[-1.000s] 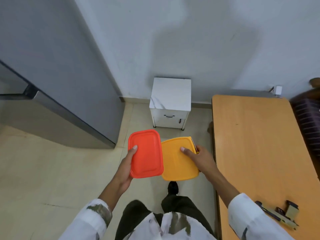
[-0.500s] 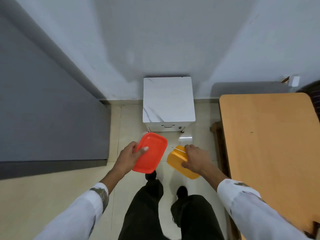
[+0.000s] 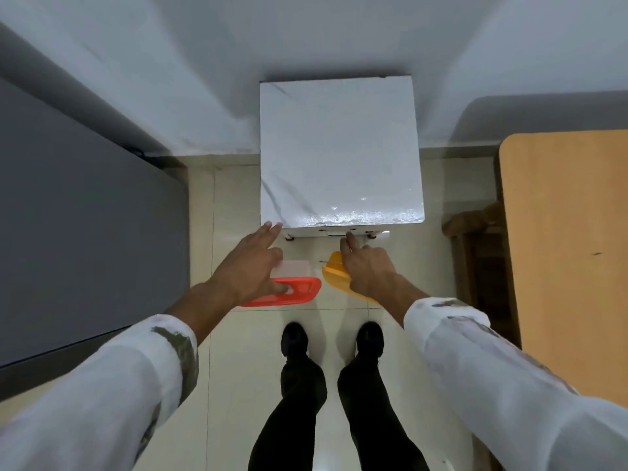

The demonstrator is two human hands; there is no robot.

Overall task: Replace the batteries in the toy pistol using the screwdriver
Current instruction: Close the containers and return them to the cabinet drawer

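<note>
A red-lidded container [image 3: 289,291] is clamped in the left hand [image 3: 249,270], an orange-lidded one [image 3: 336,275] in the right hand [image 3: 368,268], forefingers stretched toward a white marble-topped cabinet [image 3: 339,154]. Pale floor tiles [image 3: 418,266], a grey wall [image 3: 306,35] and a wooden table [image 3: 571,249] are seen; the toy pistol cannot be made out.

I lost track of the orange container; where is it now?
In the head view, the orange container is held low in the right hand, just right of the red-lidded container in the left hand, below the white cabinet's front edge.
</note>
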